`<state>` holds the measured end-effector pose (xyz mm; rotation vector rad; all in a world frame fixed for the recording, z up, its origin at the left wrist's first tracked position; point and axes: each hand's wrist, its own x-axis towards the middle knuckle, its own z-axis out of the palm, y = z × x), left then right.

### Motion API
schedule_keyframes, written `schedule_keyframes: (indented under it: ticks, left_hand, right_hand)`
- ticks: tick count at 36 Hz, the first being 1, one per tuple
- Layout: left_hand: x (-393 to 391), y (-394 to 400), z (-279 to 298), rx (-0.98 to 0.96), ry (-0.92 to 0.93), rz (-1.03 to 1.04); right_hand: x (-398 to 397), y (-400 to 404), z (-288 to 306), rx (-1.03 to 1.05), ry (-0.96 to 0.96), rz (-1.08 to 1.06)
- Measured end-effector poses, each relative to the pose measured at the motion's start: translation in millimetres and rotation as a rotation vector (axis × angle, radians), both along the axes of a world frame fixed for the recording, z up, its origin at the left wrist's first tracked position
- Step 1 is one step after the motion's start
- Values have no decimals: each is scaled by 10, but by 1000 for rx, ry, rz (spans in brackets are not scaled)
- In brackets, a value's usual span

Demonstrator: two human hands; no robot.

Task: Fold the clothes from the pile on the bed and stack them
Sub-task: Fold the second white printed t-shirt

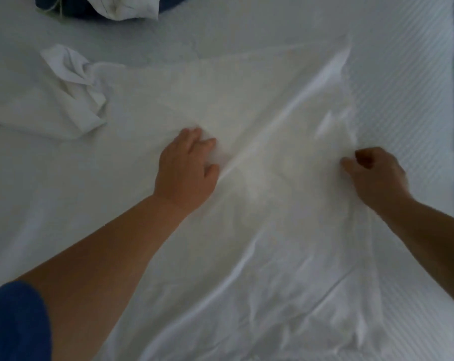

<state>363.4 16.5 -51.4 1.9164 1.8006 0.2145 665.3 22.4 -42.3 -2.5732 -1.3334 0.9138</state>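
While the white garment (pixel 272 157) lies spread across the bed (pixel 51 183), both bare hands rest on it. Left hand (pixel 185 168): palm down, fingers loosely spread, pressing the cloth flat near its middle. Right hand (pixel 377 173): fingers curled in, pinching a fold at the garment's right edge; thumb and forefinger pressed together on the fabric. A long crease runs diagonally between the two hands, up toward the far right corner. Cloth below the hands is wrinkled, reaching the near edge of view.

One end of the garment, far left, is bunched into a crumpled knot (pixel 77 82); cannot tell whether sleeve or separate piece. At the top edge, the pile (pixel 108 6): dark blue fabric with a white item draped over it, well apart from the hands. No basket or bin in sight; everything sits straight on the bed. Ribbed mattress surface (pixel 403 100) shows bare to the right. A blue sleeve (pixel 15 324) sits at lower left.
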Motion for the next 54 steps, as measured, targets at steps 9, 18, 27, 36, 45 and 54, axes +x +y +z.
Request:
schedule_keyframes:
  ticks: [9, 18, 27, 36, 45, 54]
  left_hand:
    - [370, -346, 216, 47, -21, -8]
    - [643, -913, 40, -91, 133, -177]
    - [965, -1246, 198, -68, 26, -261]
    - [1246, -2270, 202, -260, 88, -455]
    - [1152, -2596, 200, -293, 250, -631]
    - [986, -2622, 347, -271, -131, -500]
  right_hand:
    - [188, -562, 77, -188, 102, 54]
    - [488, -1036, 44, -61, 160, -96]
    - [626, -1708, 98, -239, 84, 124]
    - [524, -2408, 124, -321, 84, 76]
    - [732, -2840, 224, -141, 582, -316]
    - [947, -2922, 182, -283, 376, -115]
